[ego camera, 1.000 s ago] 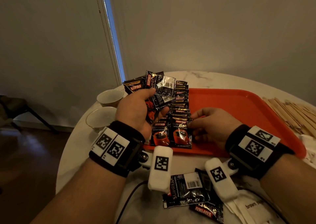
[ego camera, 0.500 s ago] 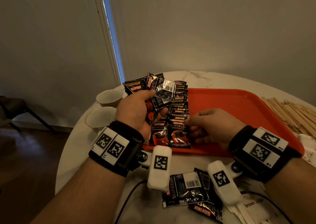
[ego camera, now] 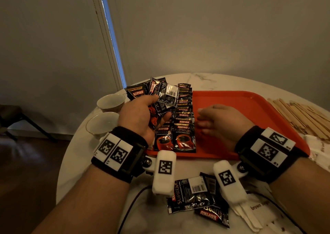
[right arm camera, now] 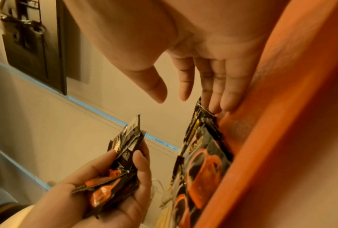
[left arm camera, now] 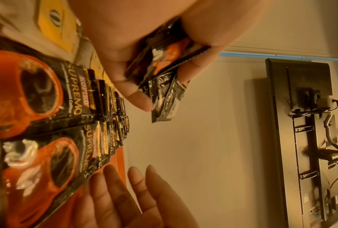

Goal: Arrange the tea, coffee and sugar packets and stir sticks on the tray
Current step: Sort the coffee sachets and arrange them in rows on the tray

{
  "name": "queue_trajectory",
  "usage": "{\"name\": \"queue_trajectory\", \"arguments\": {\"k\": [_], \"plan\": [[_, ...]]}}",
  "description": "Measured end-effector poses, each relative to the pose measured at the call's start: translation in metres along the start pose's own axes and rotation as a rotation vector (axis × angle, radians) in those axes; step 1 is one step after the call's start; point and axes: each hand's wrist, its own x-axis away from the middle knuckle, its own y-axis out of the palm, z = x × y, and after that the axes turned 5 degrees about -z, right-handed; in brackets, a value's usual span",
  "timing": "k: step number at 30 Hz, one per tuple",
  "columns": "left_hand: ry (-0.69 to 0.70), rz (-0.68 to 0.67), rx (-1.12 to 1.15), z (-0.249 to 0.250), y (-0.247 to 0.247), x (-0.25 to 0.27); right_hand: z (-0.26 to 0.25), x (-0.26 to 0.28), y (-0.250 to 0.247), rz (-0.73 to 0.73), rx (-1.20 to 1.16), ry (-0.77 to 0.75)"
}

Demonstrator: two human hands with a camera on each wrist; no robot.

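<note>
An orange tray (ego camera: 250, 112) lies on the white marble table (ego camera: 75, 153). Two overlapping rows of black Kopiko coffee packets (ego camera: 184, 126) run along the tray's left side. My left hand (ego camera: 142, 115) grips a fanned bunch of coffee packets (ego camera: 160, 94) above the tray's left edge; the same bunch of coffee packets (left arm camera: 164, 80) shows in the left wrist view. My right hand (ego camera: 217, 121) hovers over the tray just right of the rows, fingers straight and holding nothing. In the right wrist view its fingertips (right arm camera: 216, 106) reach the edge of the laid packets (right arm camera: 201, 154).
Two white cups (ego camera: 105, 115) stand left of the tray. A pile of wooden stir sticks (ego camera: 303, 115) lies to the right. Loose coffee packets (ego camera: 194, 196) and white brown-sugar packets (ego camera: 259, 210) lie near the table's front edge. A black cable (ego camera: 132, 205) runs there.
My right hand has opened its fingers and lifted slightly from the near packets toward the middle of the right row. My left hand holds its bunch in place.
</note>
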Motion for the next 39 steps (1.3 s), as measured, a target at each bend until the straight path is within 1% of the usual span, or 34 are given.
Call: {"name": "queue_trajectory", "arguments": {"k": [3, 5, 9, 12, 19, 21, 23, 27, 30, 35, 39], "plan": [[0.001, 0.001, -0.020, -0.001, 0.000, 0.001, 0.001, 0.004, 0.004, -0.043, -0.123, 0.021], [0.000, 0.002, -0.023, -0.001, 0.000, 0.001, 0.003, 0.004, 0.007, -0.050, -0.132, 0.040], [-0.005, 0.007, -0.002, 0.000, 0.000, 0.002, 0.000, -0.004, 0.002, 0.038, -0.157, 0.025], [-0.005, 0.005, -0.006, 0.000, 0.000, 0.002, -0.005, -0.015, 0.001, 0.045, -0.247, 0.035], [-0.007, -0.009, 0.009, -0.002, 0.001, 0.002, -0.011, -0.030, 0.015, -0.050, -0.249, 0.047], [-0.008, -0.011, 0.011, -0.001, 0.001, 0.002, -0.011, -0.035, 0.015, -0.047, -0.210, 0.038], [-0.003, -0.012, 0.013, -0.001, 0.001, 0.001, -0.012, -0.040, 0.013, -0.013, -0.188, 0.032], [0.003, -0.005, 0.013, -0.001, 0.001, -0.001, -0.023, -0.057, 0.008, 0.005, -0.216, 0.024], [-0.005, -0.008, 0.018, -0.003, 0.003, 0.000, -0.032, -0.075, 0.007, 0.022, -0.232, 0.046], [-0.014, 0.000, 0.033, -0.004, 0.003, -0.001, -0.036, -0.101, 0.009, -0.004, -0.277, 0.081], [-0.026, -0.003, 0.046, -0.003, 0.002, -0.003, -0.037, -0.113, 0.006, 0.006, -0.236, 0.066]]}}
